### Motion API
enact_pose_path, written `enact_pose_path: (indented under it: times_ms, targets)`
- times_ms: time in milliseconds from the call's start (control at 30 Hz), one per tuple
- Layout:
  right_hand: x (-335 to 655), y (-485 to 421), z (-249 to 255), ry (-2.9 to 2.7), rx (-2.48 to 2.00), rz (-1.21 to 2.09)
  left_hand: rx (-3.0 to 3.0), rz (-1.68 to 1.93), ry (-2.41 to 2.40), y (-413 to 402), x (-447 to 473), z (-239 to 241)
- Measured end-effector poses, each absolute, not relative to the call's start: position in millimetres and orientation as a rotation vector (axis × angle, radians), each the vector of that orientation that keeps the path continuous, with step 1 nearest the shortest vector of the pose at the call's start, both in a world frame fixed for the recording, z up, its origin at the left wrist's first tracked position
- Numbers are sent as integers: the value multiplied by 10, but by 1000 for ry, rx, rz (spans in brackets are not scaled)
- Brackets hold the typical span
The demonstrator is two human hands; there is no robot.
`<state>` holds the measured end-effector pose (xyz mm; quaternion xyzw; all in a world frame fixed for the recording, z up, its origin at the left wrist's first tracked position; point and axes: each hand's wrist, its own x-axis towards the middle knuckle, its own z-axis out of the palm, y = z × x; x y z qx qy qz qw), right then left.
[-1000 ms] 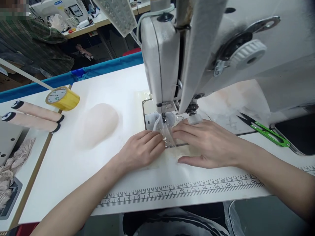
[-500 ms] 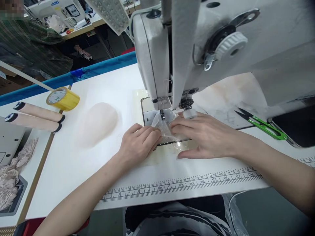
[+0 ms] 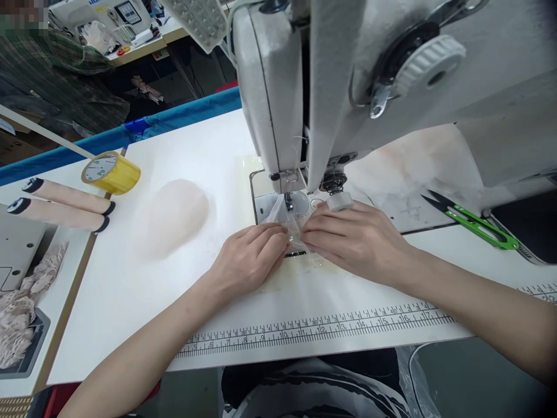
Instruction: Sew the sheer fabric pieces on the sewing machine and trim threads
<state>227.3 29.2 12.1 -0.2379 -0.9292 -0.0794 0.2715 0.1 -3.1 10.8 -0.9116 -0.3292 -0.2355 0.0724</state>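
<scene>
A small clear plastic piece (image 3: 292,227) lies on the needle plate under the presser foot (image 3: 288,200) of a white sewing machine (image 3: 348,87). My left hand (image 3: 248,258) rests on the table with its fingertips pinched on the left edge of the piece. From the right, my right hand (image 3: 354,238) presses its fingers on the same piece; one fingertip wears a white tape wrap (image 3: 340,201). Both hands lie just in front of the needle.
A pale pink fabric pad (image 3: 174,217) lies left of the machine, with a yellow tape roll (image 3: 110,172) and two pink tubes (image 3: 61,204) beyond. Green thread snips (image 3: 474,222) lie at right. A printed ruler (image 3: 313,331) runs along the front edge. Another person in plaid sits far left.
My right hand's thumb has tucked in and the hand has drawn closer to the piece. The left hand has barely shifted. The camera view has moved slightly.
</scene>
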Motion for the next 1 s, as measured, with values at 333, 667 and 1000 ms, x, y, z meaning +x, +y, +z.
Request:
enact_pose_path:
  times_ms: [333, 667, 1000]
  targets:
    - [2312, 322, 140, -2512, -526, -175, -2776, -510, -1026, 21, 14, 67]
    - [2299, 296, 111, -2559, -536, -112, -2610, -326, -1057, -81, 19, 74]
    - [2305, 299, 98, -2546, -522, -126, -2582, -332, -1038, -56, 50, 78]
